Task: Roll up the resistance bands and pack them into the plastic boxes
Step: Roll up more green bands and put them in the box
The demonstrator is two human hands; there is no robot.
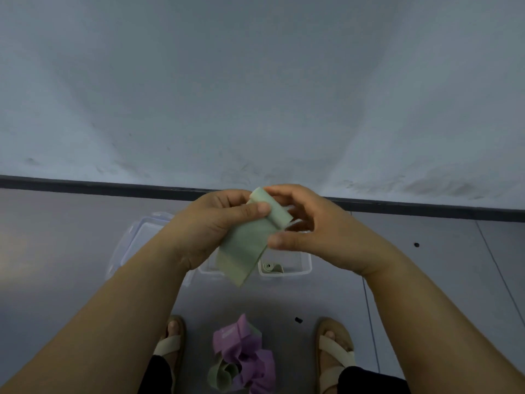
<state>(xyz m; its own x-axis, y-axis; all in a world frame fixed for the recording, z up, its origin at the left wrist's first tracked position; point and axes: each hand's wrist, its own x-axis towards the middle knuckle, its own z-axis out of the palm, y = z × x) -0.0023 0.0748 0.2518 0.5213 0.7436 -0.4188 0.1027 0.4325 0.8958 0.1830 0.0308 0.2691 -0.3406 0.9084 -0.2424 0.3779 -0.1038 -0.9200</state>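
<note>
Pinching the half-rolled green band point(245, 245) with your left hand point(218, 223) and right hand point(312, 226), you are holding it above the clear plastic box point(305, 267).

Location type: a plain indoor room, bare in finish; the frame does not show whether it is a home, a studio or a store room. Evidence: a flat, pale wall point(255, 81) fills the 12 o'clock half of the view, with grey scuffs point(443, 183) low down towards 2 o'clock. A dark skirting point(113, 186) runs from 9 to 3 o'clock where the wall meets a smooth grey floor point(56, 237). Thin seams point(369, 322) at 4 o'clock divide the floor into panels, and two small dark specks point(416, 245) lie on it. Work takes place on the floor: a clear box point(301, 265) with its lid point(133, 240) sits near centre, loose bands point(244, 356) lie at 6 o'clock, between open sandals point(335, 351).
</note>
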